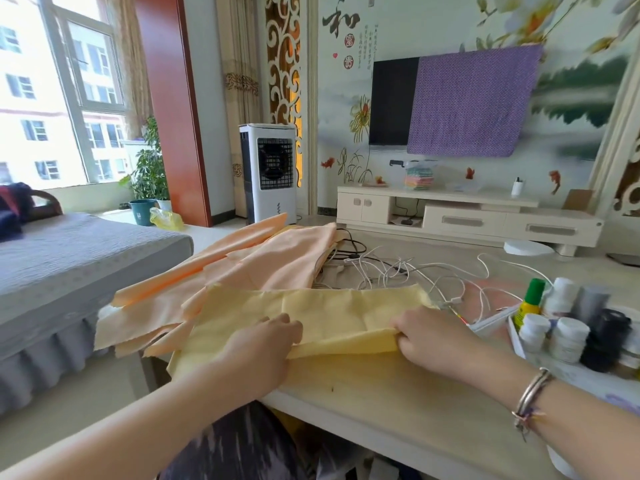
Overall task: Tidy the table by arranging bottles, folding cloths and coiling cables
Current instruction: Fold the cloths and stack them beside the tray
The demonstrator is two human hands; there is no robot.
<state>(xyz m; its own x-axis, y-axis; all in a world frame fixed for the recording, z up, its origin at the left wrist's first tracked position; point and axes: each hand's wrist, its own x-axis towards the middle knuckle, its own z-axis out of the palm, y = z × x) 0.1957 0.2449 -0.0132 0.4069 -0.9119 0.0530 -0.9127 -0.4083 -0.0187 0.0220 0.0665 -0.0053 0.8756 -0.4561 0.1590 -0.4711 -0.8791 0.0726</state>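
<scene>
We see the right hand [437, 336] with fingers curled under the near folded edge of the yellow cloth [322, 308], pinching it, a bracelet [531, 393] on that wrist. The left hand [265, 344] lies on the same cloth a little to the left, fingers bent over the folded edge; it seems to grip the edge too, though the fingertips are partly hidden from us. The yellow cloth is spread across the near part of the bench [381, 386], its left end hanging past the bench edge. Behind it and to the left lies a heap of peach cloths [242, 268], partly under the yellow one. To the right of the heap, a tangle of white cables [415, 271] sprawls over the bench, with a black cable [349, 247] near the heap's far corner. At the right edge we find a white tray [516, 337] holding white-capped bottles [568, 337] and a green-capped bottle [530, 301].
</scene>
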